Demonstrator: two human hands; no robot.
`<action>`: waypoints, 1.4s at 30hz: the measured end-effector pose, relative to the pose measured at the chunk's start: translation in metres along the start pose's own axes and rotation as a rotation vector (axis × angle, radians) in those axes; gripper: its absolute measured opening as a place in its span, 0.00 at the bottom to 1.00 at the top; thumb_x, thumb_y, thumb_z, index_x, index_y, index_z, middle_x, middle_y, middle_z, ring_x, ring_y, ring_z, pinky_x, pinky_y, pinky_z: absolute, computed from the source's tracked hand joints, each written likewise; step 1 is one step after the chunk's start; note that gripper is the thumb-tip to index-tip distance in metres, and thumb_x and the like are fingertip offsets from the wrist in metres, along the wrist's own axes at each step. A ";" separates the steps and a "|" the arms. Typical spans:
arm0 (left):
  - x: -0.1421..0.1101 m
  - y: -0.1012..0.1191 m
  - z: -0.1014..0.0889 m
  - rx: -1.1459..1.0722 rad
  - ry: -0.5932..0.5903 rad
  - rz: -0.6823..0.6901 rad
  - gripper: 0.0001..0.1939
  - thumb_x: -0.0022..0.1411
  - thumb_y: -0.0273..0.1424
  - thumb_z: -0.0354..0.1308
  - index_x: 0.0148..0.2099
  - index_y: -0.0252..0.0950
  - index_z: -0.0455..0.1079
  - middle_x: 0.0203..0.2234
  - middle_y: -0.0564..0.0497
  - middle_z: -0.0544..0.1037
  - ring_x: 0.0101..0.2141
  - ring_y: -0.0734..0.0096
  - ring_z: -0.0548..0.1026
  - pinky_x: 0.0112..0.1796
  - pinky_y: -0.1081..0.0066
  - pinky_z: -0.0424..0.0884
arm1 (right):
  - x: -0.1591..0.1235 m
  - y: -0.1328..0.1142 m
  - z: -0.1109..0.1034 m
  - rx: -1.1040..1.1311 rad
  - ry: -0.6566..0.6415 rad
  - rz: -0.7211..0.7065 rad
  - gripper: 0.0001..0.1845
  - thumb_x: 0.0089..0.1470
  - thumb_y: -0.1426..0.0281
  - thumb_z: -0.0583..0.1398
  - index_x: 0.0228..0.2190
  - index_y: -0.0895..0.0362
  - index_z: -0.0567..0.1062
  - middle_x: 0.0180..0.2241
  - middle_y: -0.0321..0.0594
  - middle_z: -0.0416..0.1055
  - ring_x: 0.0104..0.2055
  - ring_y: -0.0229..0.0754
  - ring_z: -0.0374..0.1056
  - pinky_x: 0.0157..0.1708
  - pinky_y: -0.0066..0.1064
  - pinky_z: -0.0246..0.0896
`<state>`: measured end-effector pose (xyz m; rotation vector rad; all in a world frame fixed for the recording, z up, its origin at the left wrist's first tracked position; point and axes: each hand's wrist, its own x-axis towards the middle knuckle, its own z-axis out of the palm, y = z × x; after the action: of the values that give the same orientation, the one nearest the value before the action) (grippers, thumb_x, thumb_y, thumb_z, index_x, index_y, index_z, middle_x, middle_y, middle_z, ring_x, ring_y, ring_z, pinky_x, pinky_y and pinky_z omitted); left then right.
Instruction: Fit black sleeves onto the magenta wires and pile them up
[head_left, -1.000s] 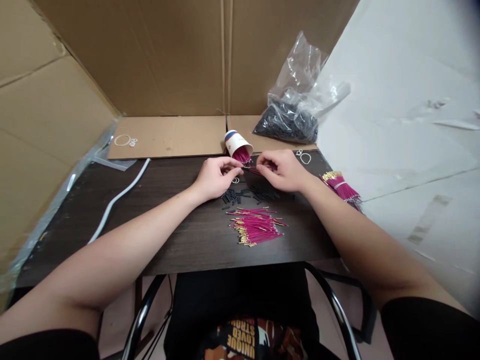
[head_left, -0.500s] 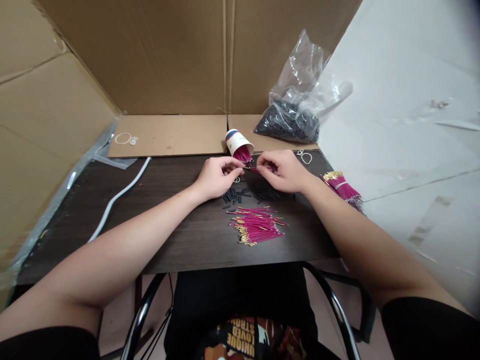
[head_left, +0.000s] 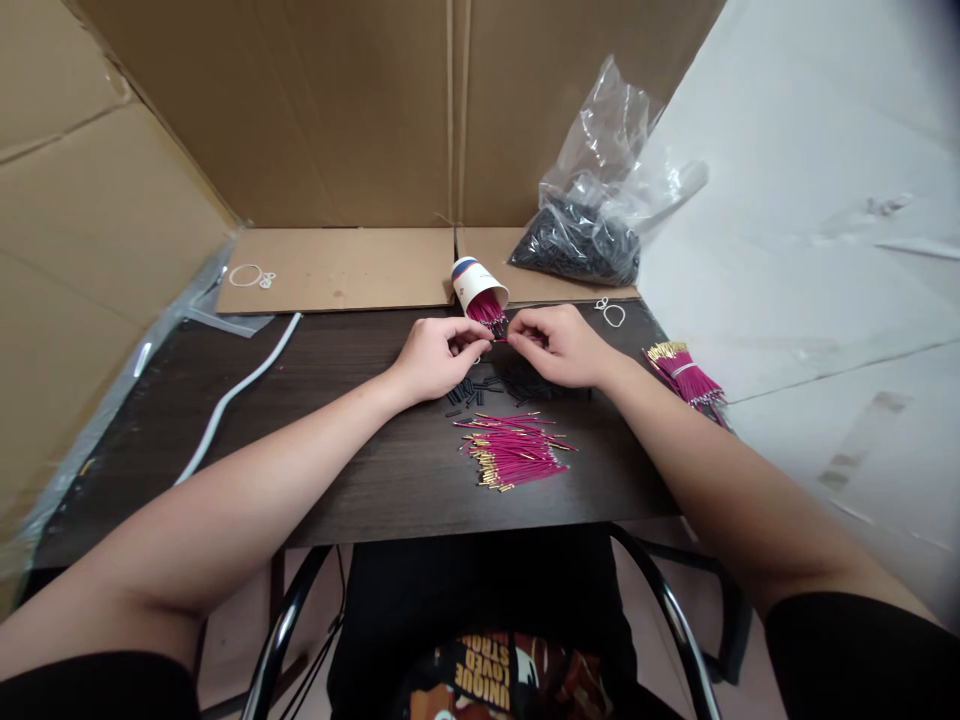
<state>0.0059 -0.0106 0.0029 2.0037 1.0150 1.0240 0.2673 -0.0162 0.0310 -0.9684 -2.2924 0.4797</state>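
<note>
Over the middle of the table, in front of the tipped cup, my two hands meet fingertip to fingertip. A short stretch of magenta wire (head_left: 501, 340) shows between them. My left hand (head_left: 439, 358) pinches the wire's left end; whether a small black tube is also in those fingers is hidden. My right hand (head_left: 559, 345) is closed on the wire from the other side. Below the hands lie short black tubes (head_left: 469, 391), partly covered by my right hand. Closer to me is a loose pile of magenta wires (head_left: 521, 455) with gold terminals.
A paper cup (head_left: 469, 280) lies on its side with more magenta wires spilling out. Behind it stands a clear bag (head_left: 581, 235) of black tubes. A banded wire bundle (head_left: 686, 372) sits at the right edge, a white tube (head_left: 240, 390) at left. Cardboard (head_left: 337, 270) borders the back.
My right hand has shifted slightly left, closer to my left fingertips. Less of the wire shows between them, and its gold tip is now covered by my left fingers.
</note>
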 end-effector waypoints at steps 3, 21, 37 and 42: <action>0.000 -0.002 0.001 -0.005 0.006 0.004 0.11 0.69 0.34 0.70 0.49 0.35 0.90 0.37 0.44 0.90 0.31 0.66 0.79 0.37 0.64 0.73 | 0.000 -0.001 0.001 0.003 -0.004 0.022 0.12 0.70 0.64 0.61 0.35 0.57 0.78 0.26 0.35 0.69 0.28 0.39 0.61 0.34 0.34 0.55; 0.000 -0.002 0.001 -0.017 -0.010 -0.003 0.12 0.70 0.35 0.70 0.50 0.35 0.90 0.39 0.44 0.91 0.35 0.62 0.84 0.40 0.61 0.78 | 0.001 0.002 0.004 0.079 -0.062 0.089 0.12 0.70 0.65 0.60 0.35 0.57 0.79 0.26 0.34 0.69 0.28 0.38 0.60 0.33 0.33 0.52; 0.001 0.003 -0.002 0.029 -0.009 0.030 0.16 0.66 0.30 0.73 0.55 0.34 0.80 0.39 0.46 0.85 0.31 0.70 0.73 0.35 0.65 0.70 | 0.000 0.006 0.001 -0.027 0.044 0.050 0.09 0.65 0.64 0.65 0.35 0.57 0.81 0.32 0.41 0.76 0.33 0.42 0.68 0.37 0.36 0.60; 0.001 0.004 -0.004 0.191 -0.010 0.096 0.08 0.64 0.26 0.72 0.44 0.36 0.78 0.40 0.47 0.81 0.34 0.67 0.73 0.41 0.63 0.73 | 0.000 0.009 0.002 -0.130 0.021 0.115 0.08 0.63 0.65 0.67 0.35 0.57 0.81 0.34 0.42 0.75 0.35 0.44 0.67 0.40 0.38 0.58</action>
<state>0.0042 -0.0111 0.0080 2.2292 1.0541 0.9973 0.2713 -0.0103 0.0248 -1.1680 -2.2808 0.3697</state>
